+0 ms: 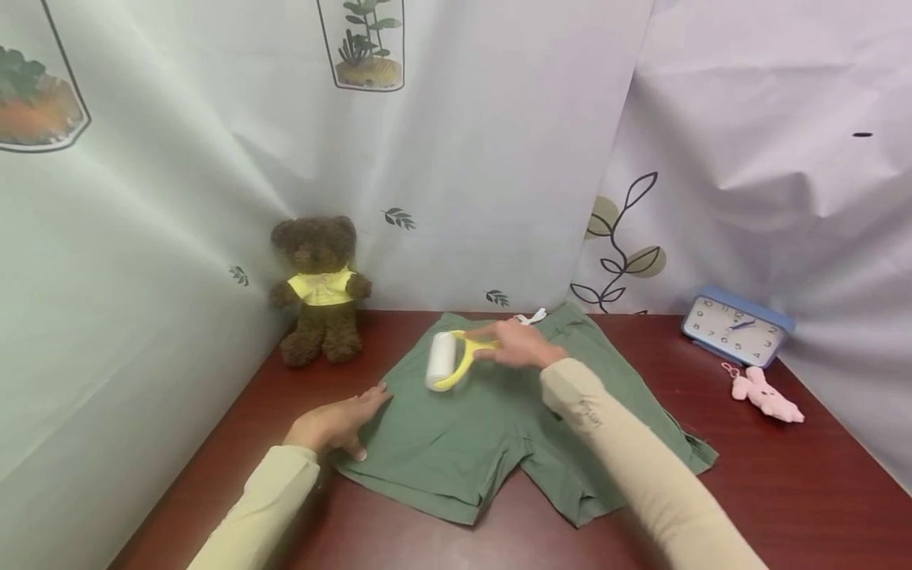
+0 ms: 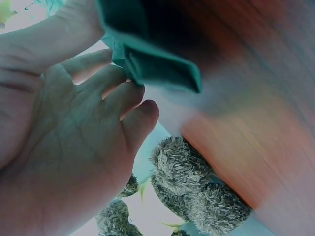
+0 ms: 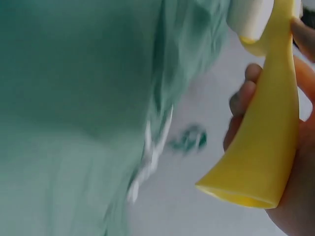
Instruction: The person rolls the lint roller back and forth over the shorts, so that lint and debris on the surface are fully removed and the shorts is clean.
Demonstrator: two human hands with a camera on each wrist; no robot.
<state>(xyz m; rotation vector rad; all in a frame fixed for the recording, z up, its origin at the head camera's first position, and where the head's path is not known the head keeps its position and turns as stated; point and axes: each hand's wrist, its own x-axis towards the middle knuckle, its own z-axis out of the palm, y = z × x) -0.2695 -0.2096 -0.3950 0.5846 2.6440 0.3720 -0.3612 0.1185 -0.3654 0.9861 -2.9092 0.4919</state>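
Observation:
Green shorts (image 1: 456, 443) lie spread on the table, waistband toward the wall, with a white drawstring (image 1: 530, 317) at the waist. My right hand (image 1: 523, 343) grips the yellow handle (image 3: 268, 118) of a lint roller (image 1: 442, 360). Its white roll is over the upper left part of the shorts. In the right wrist view the fingers curl round the handle, and its hollow end shows. At the shorts' left edge my left hand (image 1: 342, 419) rests with fingers extended, thumb spread toward the hem. The left wrist view shows its palm beside a green fabric fold (image 2: 162, 71).
A brown teddy bear (image 1: 321, 293) in a yellow shirt sits at the back left. At the right are a blue alarm clock (image 1: 737, 326) and a pink plush keychain (image 1: 765, 396). A patterned curtain (image 1: 484, 158) stands behind the dark red table (image 1: 399, 546).

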